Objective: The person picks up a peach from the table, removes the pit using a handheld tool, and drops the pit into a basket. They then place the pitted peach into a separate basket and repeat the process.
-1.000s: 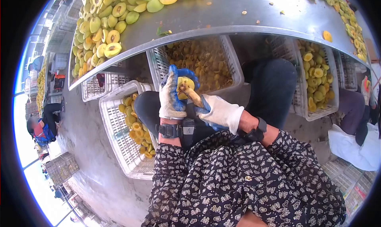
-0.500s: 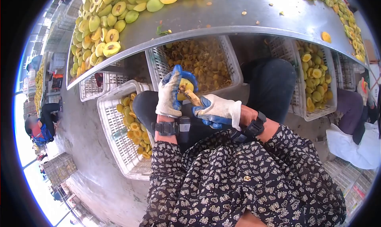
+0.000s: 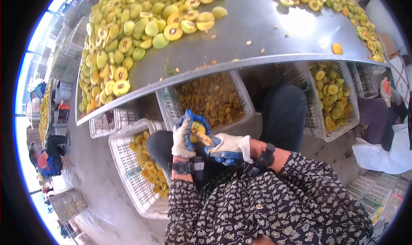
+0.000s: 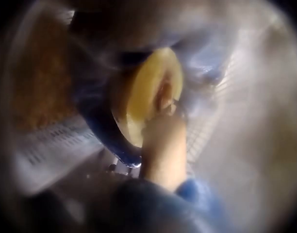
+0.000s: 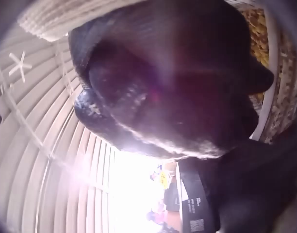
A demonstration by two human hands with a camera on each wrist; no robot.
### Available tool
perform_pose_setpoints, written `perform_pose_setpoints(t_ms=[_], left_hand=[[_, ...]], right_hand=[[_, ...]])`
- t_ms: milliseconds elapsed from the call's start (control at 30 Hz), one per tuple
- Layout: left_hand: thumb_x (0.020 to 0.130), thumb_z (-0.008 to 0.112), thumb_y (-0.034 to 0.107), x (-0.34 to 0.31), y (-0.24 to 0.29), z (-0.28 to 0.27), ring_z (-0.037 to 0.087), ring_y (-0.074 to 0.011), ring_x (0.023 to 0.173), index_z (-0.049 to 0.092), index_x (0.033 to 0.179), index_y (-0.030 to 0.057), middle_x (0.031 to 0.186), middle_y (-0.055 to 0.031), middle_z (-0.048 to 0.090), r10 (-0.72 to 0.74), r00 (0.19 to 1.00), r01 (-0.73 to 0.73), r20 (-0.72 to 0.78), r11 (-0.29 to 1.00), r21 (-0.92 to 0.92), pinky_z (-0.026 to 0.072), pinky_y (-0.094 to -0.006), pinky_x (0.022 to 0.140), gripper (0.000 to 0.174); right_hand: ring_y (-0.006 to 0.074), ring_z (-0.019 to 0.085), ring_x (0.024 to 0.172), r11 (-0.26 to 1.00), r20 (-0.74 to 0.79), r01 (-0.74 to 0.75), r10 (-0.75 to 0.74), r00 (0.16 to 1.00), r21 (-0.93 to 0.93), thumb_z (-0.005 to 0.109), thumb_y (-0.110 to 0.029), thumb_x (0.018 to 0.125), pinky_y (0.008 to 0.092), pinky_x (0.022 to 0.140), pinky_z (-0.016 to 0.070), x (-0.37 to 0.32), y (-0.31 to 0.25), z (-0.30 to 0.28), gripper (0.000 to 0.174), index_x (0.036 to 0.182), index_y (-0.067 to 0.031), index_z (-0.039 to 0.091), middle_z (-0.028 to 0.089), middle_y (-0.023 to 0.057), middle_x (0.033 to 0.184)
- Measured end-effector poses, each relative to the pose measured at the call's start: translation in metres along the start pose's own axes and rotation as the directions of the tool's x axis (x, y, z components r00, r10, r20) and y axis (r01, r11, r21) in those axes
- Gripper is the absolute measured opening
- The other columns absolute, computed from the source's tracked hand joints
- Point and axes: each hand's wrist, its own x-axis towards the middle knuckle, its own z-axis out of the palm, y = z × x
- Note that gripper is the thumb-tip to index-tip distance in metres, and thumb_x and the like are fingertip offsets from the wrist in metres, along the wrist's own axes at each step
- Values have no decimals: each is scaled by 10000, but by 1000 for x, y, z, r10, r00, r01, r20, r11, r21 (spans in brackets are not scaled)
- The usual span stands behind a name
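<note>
In my gloved left hand (image 3: pixel 183 138) is a halved yellow stone fruit (image 3: pixel 198 128), its cut face turned toward my other hand. The left wrist view shows the brown pit hollow of this fruit half (image 4: pixel 160 82), with blue glove fingers curled around its sides. My gloved right hand (image 3: pixel 230 148) grips a short tool with a pale wooden handle (image 3: pixel 204 138). The tool's end meets the fruit at its pit, and its tip is hidden there. In the right wrist view the curled right hand (image 5: pixel 163 92) is dark and covers the tool.
A metal table (image 3: pixel 240 43) bears a heap of halved fruit (image 3: pixel 141 26) at its left. Under its edge stands a crate (image 3: pixel 245 110) of brownish scraps. Crates of fruit halves stand to the left (image 3: pixel 124 168) and right (image 3: pixel 319 127). Another person's gloved hand (image 3: pixel 385 92) shows at far right.
The head view has tilted up, so the table and hands appear lower in it. Both hands stay together, with the tool still at the fruit and slight wrist movement.
</note>
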Motion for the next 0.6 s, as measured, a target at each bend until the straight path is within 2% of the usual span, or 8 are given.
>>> perform_pose_setpoints(t_ms=[67, 167, 233, 300, 367, 433, 467, 600], left_hand=[[874, 566, 392, -3, 12, 9, 614, -233, 572, 595, 818, 3, 692, -122, 621, -32, 999, 29, 43, 997, 77, 530, -352, 535, 395], [891, 547, 371, 2, 19, 14, 622, -262, 608, 607, 854, -22, 725, -149, 629, -41, 998, 38, 50, 997, 70, 531, -370, 554, 399], [914, 457, 452, 7, 23, 22, 626, -267, 675, 611, 865, -5, 785, -148, 634, 70, 974, -21, 217, 976, -218, 535, -390, 611, 484], [918, 429, 475, 3, 12, 30, 624, -266, 729, 609, 888, 29, 870, -141, 632, 48, 998, -16, 52, 868, -496, 535, -395, 670, 481], [917, 461, 438, 10, 9, 18, 626, -255, 726, 603, 910, 33, 839, -142, 631, 71, 991, -29, 118, 945, -325, 535, -390, 673, 429], [902, 515, 396, 5, 8, 20, 612, -232, 691, 591, 957, 13, 813, -117, 628, 109, 994, -109, 0, 992, -67, 532, -349, 614, 395], [884, 556, 379, 4, 5, 18, 610, -219, 633, 598, 899, 8, 765, -117, 628, 124, 992, -123, 4, 991, -42, 525, -334, 553, 374], [866, 597, 357, -1, 16, 35, 609, -199, 585, 611, 818, 0, 703, -117, 624, 178, 984, -176, 13, 957, 229, 515, -312, 508, 360]], right_hand=[[43, 453, 462, 910, 310, -16, -125, 943, 415, 532, -177, 910, 196, 406, 369, 4, 15, -20, 115, 954, -71, 542, 502, -54, 645], [40, 417, 455, 816, 354, -93, -143, 924, 571, 525, -175, 917, 187, 410, 341, 9, 18, -21, 132, 984, -62, 543, 494, -58, 642], [36, 403, 455, 845, 336, -85, -116, 935, 528, 522, -167, 917, 182, 417, 333, 6, 8, -18, 129, 991, -62, 543, 487, -65, 631], [36, 408, 454, 872, 260, 4, -150, 954, 489, 523, -155, 914, 185, 411, 338, 5, 4, -16, 115, 973, -60, 550, 480, -66, 613], [38, 415, 440, 868, 233, -16, -116, 966, 497, 535, -158, 905, 186, 391, 335, 2, -1, -13, 98, 935, -67, 556, 477, -58, 594], [50, 441, 454, 991, 18, 100, -102, 995, 92, 548, -169, 901, 191, 400, 382, 3, 3, -6, 128, 964, -58, 531, 464, -45, 611], [53, 440, 442, 997, -57, 59, -56, 997, 51, 560, -161, 892, 200, 387, 381, 0, 0, -5, 142, 974, -49, 530, 475, -38, 617], [48, 402, 400, 723, 348, -220, -29, 937, 655, 419, -233, 963, 192, 375, 320, -4, 10, -16, 251, 999, -8, 524, 443, -60, 585]])
